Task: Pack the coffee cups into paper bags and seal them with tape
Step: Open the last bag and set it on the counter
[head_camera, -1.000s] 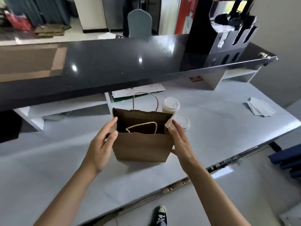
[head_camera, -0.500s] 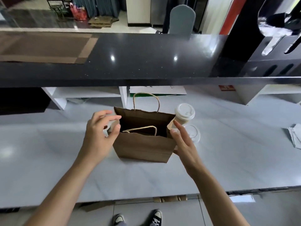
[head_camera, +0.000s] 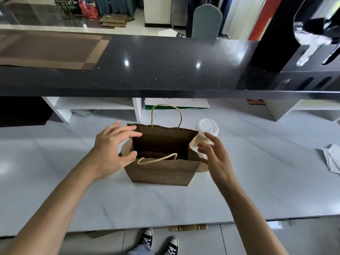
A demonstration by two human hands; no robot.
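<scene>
The bag (head_camera: 161,170) is showing matt brown kraft paper with 2 twisted paper-cord handles, and the cup (head_camera: 206,134) beside it is wearing a smooth white plastic lid over a pale paper wall. The worktop (head_camera: 257,181) is looking like smooth grey-white marbled stone with a soft sheen, while the raised counter (head_camera: 165,70) above it is gleaming glossy black with fine speckles. On that counter a mat (head_camera: 46,50) is lying matt brown and woven-looking.
</scene>
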